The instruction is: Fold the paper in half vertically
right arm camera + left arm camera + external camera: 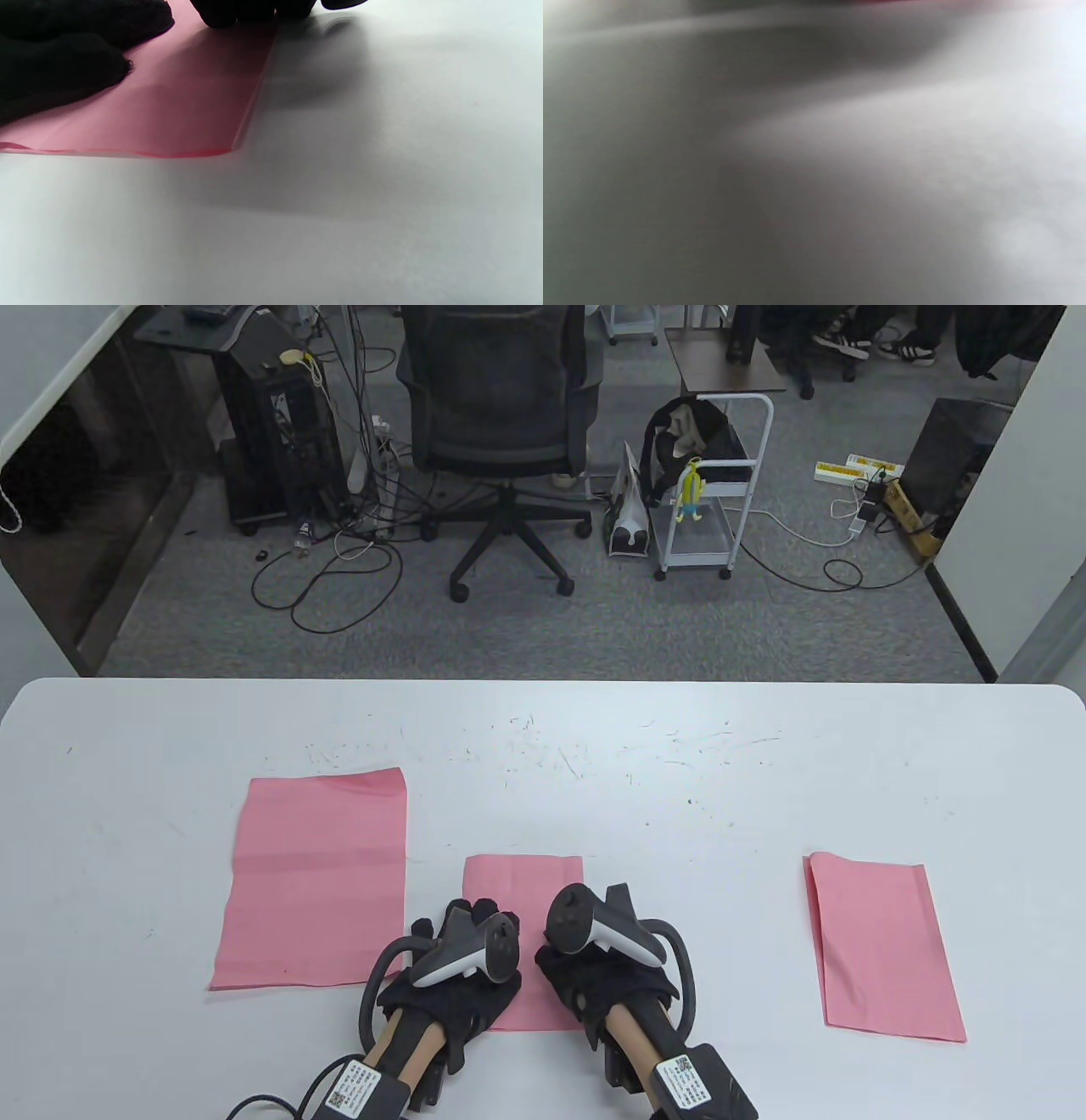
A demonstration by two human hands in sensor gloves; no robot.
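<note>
Paper [523,882] of pink colour, narrow and folded, is seen at the lower centre of the table view, on the white table [764,780], and is pressed flat by both gloved hands. The left hand [454,976] is laid on its left part and the right hand [607,976] on its right edge; whether the fingers are spread or together cannot be told there, since the trackers cover them. A wider pink sheet [314,882] is found to the left, and a folded pink sheet [882,950] well apart at the right. Beyond the far table edge an office chair [496,407] and a white cart [713,492] are seen on the grey carpet. In the right wrist view the fingertips [254,12] are shown side by side, pressed down on the paper's folded right edge at the top of the frame, with the other glove at the upper left. The left wrist view is blurred to grey.
</note>
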